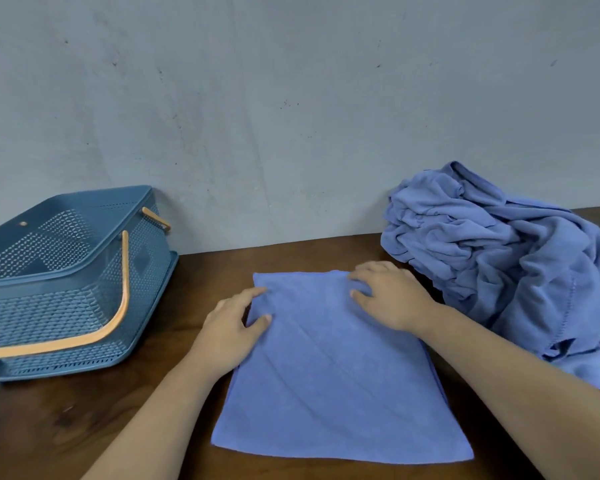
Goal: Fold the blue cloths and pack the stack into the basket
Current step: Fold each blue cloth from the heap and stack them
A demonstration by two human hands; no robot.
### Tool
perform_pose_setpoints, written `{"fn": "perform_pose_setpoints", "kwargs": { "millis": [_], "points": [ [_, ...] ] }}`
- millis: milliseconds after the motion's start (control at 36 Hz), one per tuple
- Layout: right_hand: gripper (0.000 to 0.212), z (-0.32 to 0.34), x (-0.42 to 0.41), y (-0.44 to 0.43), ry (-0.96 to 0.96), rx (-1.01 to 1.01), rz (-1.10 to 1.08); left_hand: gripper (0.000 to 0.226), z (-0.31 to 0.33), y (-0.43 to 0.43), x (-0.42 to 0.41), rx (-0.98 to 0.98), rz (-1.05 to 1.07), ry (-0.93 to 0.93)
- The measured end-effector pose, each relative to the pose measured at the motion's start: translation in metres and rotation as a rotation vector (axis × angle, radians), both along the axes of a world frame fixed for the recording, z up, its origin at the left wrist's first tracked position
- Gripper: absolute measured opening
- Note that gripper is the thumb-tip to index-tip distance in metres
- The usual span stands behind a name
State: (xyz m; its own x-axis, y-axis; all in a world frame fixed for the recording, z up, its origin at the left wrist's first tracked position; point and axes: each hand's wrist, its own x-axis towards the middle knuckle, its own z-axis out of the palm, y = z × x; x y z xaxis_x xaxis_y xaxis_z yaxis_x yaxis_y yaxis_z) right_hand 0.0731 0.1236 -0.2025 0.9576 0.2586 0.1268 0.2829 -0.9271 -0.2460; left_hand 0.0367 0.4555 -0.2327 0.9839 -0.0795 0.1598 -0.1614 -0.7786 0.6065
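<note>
A blue cloth [333, 372] lies flat on the brown table, folded over into a rectangle. My left hand [234, 323] rests on its far left edge, fingers spread and flat. On the far right corner my right hand [388, 296] presses down with its fingers spread. A crumpled pile of blue cloths [492, 258] sits at the right against the wall. The blue perforated basket [66, 271] with orange handles stands at the left, holding nothing that I can see.
The brown wooden table [84, 417] runs up to a grey wall [257, 116]. Bare table shows between the basket and the flat cloth. The pile's loose edge hangs close to my right forearm.
</note>
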Motion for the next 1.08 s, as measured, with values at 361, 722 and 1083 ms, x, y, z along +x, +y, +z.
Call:
{"fn": "perform_pose_setpoints", "kwargs": {
  "millis": [361, 722, 1083],
  "points": [
    [0.011, 0.004, 0.065, 0.075, 0.133, 0.140, -0.109, 0.042, -0.010, -0.002, 0.000, 0.167, 0.016, -0.066],
    [0.006, -0.029, 0.076, 0.066, -0.156, 0.137, -0.114, 0.045, -0.008, -0.003, -0.001, 0.164, 0.033, -0.045],
    [0.022, 0.009, 0.051, 0.045, -0.149, 0.091, 0.011, 0.046, 0.003, -0.002, -0.005, 0.003, 0.071, 0.011]
  ]
}}
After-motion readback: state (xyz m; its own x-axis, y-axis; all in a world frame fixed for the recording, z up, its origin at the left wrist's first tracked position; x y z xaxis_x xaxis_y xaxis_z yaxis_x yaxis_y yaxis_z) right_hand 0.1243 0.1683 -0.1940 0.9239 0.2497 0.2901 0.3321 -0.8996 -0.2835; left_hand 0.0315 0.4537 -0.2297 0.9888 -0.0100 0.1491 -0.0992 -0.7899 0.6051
